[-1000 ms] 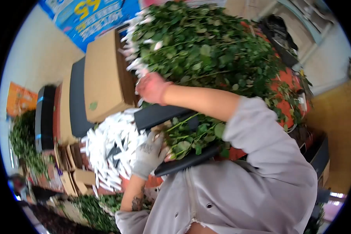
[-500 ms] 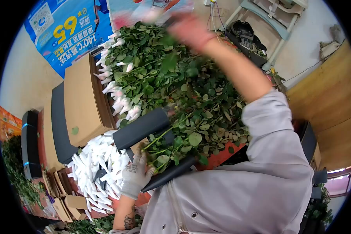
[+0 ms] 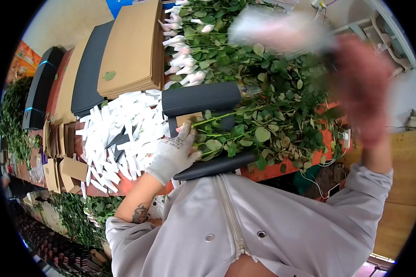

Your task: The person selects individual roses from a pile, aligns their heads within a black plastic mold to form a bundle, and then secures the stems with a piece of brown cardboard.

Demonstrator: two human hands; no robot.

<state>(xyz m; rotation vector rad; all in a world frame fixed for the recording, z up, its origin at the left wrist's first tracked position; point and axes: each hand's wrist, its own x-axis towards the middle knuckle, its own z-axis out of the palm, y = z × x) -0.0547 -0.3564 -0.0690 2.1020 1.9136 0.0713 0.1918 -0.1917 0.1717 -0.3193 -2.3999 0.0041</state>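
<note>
My left hand (image 3: 173, 150), in a whitish glove with print on it, is curled over the head ends of a few roses beside the black roll. Pink petals show at its fingertips, and the green rose stems (image 3: 217, 119) run off to the right. My right hand (image 3: 363, 85), in a reddish glove, is raised over the right side of the table and smeared by motion. A blurred rose head (image 3: 282, 30) in a white sleeve points left from it, with leaves near the fingers. A black corrugated roll (image 3: 201, 98) lies above my left hand, and a black padded edge (image 3: 217, 166) below.
Many leafy roses (image 3: 272, 87) with white-sleeved heads (image 3: 185, 62) cover the table's back. White foam sleeves (image 3: 125, 134) are heaped left of my hand. Cardboard sheets (image 3: 129, 46) and black sheets (image 3: 92, 69) are stacked behind. A power strip (image 3: 346, 138) hangs at right.
My right hand has swept from the back of the table toward the right and nearer me, the white-sleeved rose moving with it. My left hand stays on the roses. The view has tilted and turned.
</note>
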